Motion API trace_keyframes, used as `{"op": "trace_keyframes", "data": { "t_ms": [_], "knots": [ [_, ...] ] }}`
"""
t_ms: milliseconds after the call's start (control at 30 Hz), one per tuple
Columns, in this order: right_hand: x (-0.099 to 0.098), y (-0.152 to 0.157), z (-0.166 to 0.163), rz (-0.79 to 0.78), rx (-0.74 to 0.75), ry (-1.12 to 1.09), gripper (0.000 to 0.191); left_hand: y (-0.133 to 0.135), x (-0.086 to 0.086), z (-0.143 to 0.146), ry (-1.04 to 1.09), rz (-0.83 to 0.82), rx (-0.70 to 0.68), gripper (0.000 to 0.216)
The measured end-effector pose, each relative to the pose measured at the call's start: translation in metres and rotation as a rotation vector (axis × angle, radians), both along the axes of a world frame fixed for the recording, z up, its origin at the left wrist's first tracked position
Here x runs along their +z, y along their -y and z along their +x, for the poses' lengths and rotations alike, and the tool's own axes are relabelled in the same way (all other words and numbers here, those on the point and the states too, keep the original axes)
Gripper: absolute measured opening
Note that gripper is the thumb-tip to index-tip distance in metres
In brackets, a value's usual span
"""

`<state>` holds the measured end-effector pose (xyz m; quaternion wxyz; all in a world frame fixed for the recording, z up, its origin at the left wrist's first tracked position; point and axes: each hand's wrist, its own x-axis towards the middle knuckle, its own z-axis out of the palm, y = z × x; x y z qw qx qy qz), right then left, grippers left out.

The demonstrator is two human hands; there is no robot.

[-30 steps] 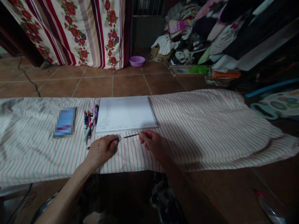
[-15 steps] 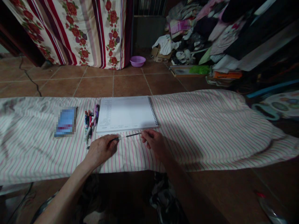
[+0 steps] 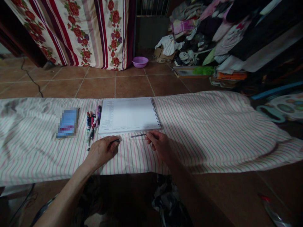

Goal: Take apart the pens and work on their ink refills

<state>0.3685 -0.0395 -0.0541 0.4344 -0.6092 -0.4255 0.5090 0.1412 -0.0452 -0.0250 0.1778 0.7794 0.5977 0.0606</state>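
A thin, dark, straight rod (image 3: 138, 136) lies just off the near edge of the notebook (image 3: 129, 115), over the striped cloth (image 3: 213, 132). Its long axis runs almost level from left to right, rising slightly to the right. The right hand (image 3: 161, 146) pinches its right end between the fingertips; its free left end points at the left hand (image 3: 103, 151). A small gap separates that end from a thicker, dark barrel (image 3: 115, 141) with a pale tip, which the left hand grasps under curled fingers, knuckles resting on the cloth.

The cloth is soft and rumpled, cream with pink and grey stripes. The notebook is flat white paper with a wire spiral along its right edge. Just left of it lies a row of slim pens (image 3: 92, 123), then a flat blue rectangle (image 3: 67, 123). Beyond are brown floor tiles (image 3: 132, 85), a round purple bowl (image 3: 140, 61) and a floral curtain (image 3: 94, 31).
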Motion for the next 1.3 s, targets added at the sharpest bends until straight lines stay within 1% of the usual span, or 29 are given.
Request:
{"op": "trace_keyframes", "data": {
  "t_ms": [200,400,500,733,900,1000,1100,1300],
  "knots": [
    [-0.004,0.001,-0.001,0.018,0.05,0.084,0.027,0.0,-0.001,0.001,0.028,-0.003,0.012,0.035],
    [-0.012,0.001,-0.001,0.062,0.073,0.264,0.025,0.0,0.0,0.003,0.016,-0.019,0.012,0.035],
    [-0.012,0.002,0.001,0.073,0.091,0.32,0.024,0.0,0.0,0.004,0.025,-0.02,0.015,0.035],
    [-0.009,0.003,0.002,0.076,0.106,0.318,0.025,-0.001,-0.003,0.007,0.018,-0.006,0.004,0.035],
    [-0.015,0.002,0.004,0.122,0.076,0.311,0.025,-0.001,-0.001,0.009,0.032,-0.003,0.009,0.035],
    [-0.018,0.0,0.006,0.15,0.072,0.344,0.024,-0.001,-0.001,0.01,0.087,-0.02,0.026,0.035],
    [-0.016,-0.001,0.006,0.175,0.059,0.329,0.023,-0.002,-0.003,0.009,0.154,-0.012,0.029,0.034],
    [-0.006,-0.002,0.003,0.2,0.056,0.233,0.02,-0.003,-0.008,0.007,0.275,0.031,-0.037,0.03]
  ]
}}
